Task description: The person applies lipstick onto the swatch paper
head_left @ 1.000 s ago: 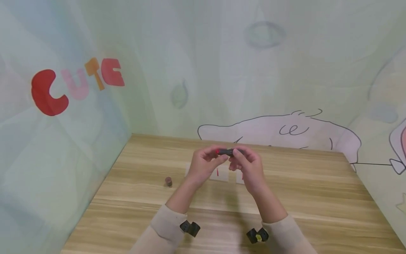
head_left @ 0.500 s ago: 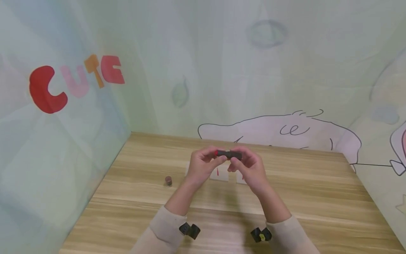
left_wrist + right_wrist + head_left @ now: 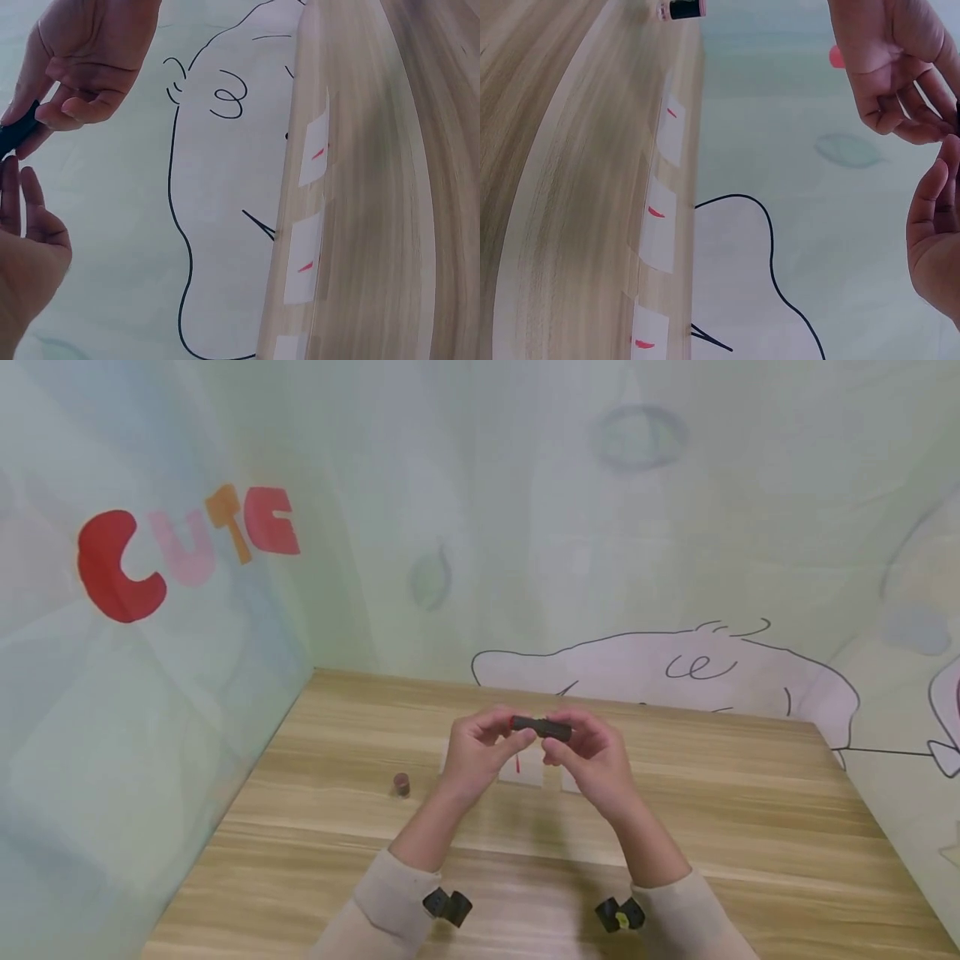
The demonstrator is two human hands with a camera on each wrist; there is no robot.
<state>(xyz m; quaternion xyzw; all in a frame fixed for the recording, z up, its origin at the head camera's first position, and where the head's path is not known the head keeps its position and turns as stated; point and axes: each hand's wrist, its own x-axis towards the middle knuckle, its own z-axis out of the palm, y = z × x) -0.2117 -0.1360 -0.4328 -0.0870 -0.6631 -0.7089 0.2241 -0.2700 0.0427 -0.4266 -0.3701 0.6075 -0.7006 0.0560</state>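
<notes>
A short black marker (image 3: 551, 729) with a red left end lies nearly level in the air between both hands. The left hand (image 3: 474, 756) pinches its red-ended part, thumb on the near side and fingers behind. At the thicker black part, the right hand (image 3: 600, 768) grips with its thumb below and fingers around the back. In the left wrist view, dark marker barrel (image 3: 16, 133) shows at the left edge between the two hands. Below the hands, a white paper card (image 3: 529, 771) with a red stroke lies on the table.
Further white cards flank it, one partly behind the right wrist; the right wrist view shows a card (image 3: 658, 232) with a red stroke. A small dark cylinder with a pinkish top (image 3: 402, 784) stands left on the wooden table (image 3: 315, 860). Printed cloth walls rise behind and left.
The right hand has shifted slightly right and down along the marker, baring more of its black right part. The left hand stays nearly in place, still holding the other end.
</notes>
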